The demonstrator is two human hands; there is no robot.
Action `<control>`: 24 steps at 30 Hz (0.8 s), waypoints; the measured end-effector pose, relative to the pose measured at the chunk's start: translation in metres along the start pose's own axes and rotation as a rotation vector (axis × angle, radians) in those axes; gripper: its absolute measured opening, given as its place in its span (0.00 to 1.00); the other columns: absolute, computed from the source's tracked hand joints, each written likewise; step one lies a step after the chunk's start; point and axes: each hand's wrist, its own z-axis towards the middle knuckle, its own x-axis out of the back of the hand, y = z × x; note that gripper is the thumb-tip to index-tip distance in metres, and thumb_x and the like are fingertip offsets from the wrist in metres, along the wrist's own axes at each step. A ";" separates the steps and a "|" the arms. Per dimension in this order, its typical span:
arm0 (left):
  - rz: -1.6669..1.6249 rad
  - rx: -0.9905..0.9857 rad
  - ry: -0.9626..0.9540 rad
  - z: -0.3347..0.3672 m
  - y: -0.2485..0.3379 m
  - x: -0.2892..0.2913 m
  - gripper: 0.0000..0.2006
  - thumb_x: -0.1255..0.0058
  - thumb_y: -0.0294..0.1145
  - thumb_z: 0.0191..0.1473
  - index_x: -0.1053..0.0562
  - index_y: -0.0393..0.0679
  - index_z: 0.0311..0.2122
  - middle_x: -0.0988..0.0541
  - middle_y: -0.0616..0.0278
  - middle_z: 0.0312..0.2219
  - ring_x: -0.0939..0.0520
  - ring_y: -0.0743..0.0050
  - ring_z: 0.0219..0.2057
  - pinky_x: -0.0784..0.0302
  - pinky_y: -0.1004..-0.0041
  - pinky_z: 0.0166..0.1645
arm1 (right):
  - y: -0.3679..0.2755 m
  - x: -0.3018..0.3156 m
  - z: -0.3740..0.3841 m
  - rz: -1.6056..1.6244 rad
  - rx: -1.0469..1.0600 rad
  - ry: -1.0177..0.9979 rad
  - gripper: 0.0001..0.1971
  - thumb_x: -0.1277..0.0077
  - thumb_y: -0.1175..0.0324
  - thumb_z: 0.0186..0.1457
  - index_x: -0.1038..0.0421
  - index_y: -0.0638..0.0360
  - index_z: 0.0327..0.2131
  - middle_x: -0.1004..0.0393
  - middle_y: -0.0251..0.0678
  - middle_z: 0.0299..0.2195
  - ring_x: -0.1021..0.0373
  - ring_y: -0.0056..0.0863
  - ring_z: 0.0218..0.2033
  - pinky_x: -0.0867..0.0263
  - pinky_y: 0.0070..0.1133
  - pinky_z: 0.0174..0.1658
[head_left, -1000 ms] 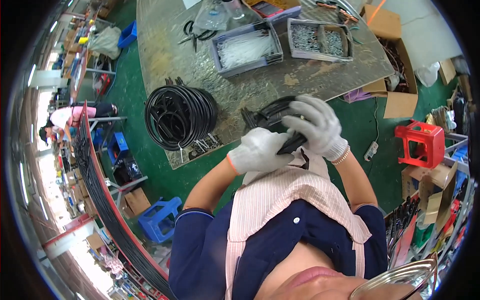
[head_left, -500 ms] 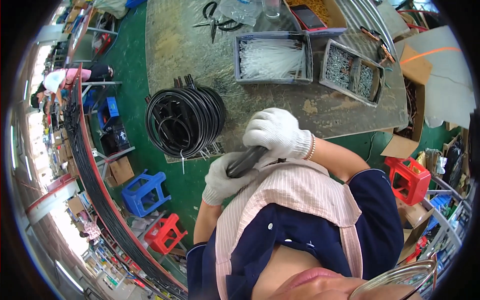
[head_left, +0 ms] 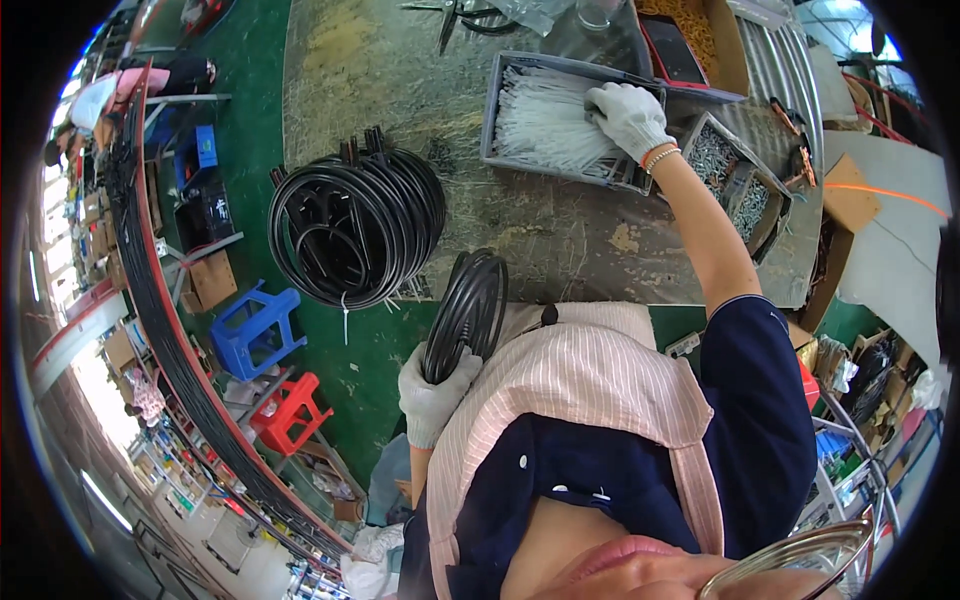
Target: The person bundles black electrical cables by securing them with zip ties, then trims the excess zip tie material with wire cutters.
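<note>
In my gloved left hand [head_left: 435, 395], closed around its lower end, is a coil of black cable [head_left: 468, 310], held upright in front of my apron. My gloved right hand [head_left: 630, 118] is reached out over the table, its fingers curled down among white cable ties [head_left: 545, 125]. These ties lie in a grey open box [head_left: 490, 120]; my fingertips are partly hidden there. Left of the held coil, a stack of black cable coils [head_left: 350, 230] rests at the table's near left edge, with a white tie hanging from it.
Right of the ties stands a divided box of screws [head_left: 745, 205]. Behind are a phone [head_left: 675, 52], a box of yellow pieces [head_left: 715, 35] and scissors [head_left: 445, 20]. Pliers [head_left: 800, 150] lie far right. A blue stool [head_left: 255, 330] and a red stool [head_left: 290, 412] stand on the left floor.
My right hand has left the coil and reached forward and right into the cable tie box. My left hand keeps the coil, now turned more upright. The view has shifted slightly.
</note>
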 end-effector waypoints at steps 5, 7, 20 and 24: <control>-0.014 0.016 0.034 -0.006 -0.002 -0.006 0.12 0.35 0.30 0.43 0.23 0.36 0.34 0.19 0.65 0.25 0.22 0.83 0.25 0.26 0.77 0.33 | 0.006 0.003 -0.013 0.069 0.017 0.056 0.10 0.49 0.57 0.55 0.25 0.47 0.37 0.24 0.36 0.34 0.26 0.38 0.38 0.30 0.34 0.41; -0.036 0.019 0.038 -0.009 -0.009 -0.005 0.12 0.35 0.30 0.43 0.23 0.36 0.33 0.19 0.65 0.25 0.22 0.83 0.25 0.26 0.77 0.33 | 0.003 0.008 -0.021 0.078 0.027 0.079 0.10 0.48 0.56 0.54 0.25 0.46 0.38 0.23 0.35 0.35 0.26 0.38 0.38 0.30 0.34 0.41; -0.401 -0.257 0.224 -0.018 -0.089 0.034 0.38 0.30 0.32 0.40 0.37 0.30 0.56 0.21 0.56 0.42 0.20 0.72 0.40 0.24 0.74 0.47 | -0.175 0.067 -0.147 0.972 0.540 -0.509 0.06 0.44 0.74 0.53 0.23 0.62 0.35 0.22 0.33 0.32 0.27 0.18 0.32 0.29 0.18 0.35; -0.378 -0.424 0.261 -0.039 -0.099 0.052 0.50 0.30 0.36 0.41 0.48 0.28 0.63 0.25 0.46 0.48 0.20 0.67 0.45 0.24 0.72 0.50 | -0.266 0.048 -0.183 1.272 0.242 -0.929 0.10 0.44 0.70 0.55 0.25 0.64 0.39 0.23 0.32 0.31 0.27 0.16 0.32 0.31 0.17 0.38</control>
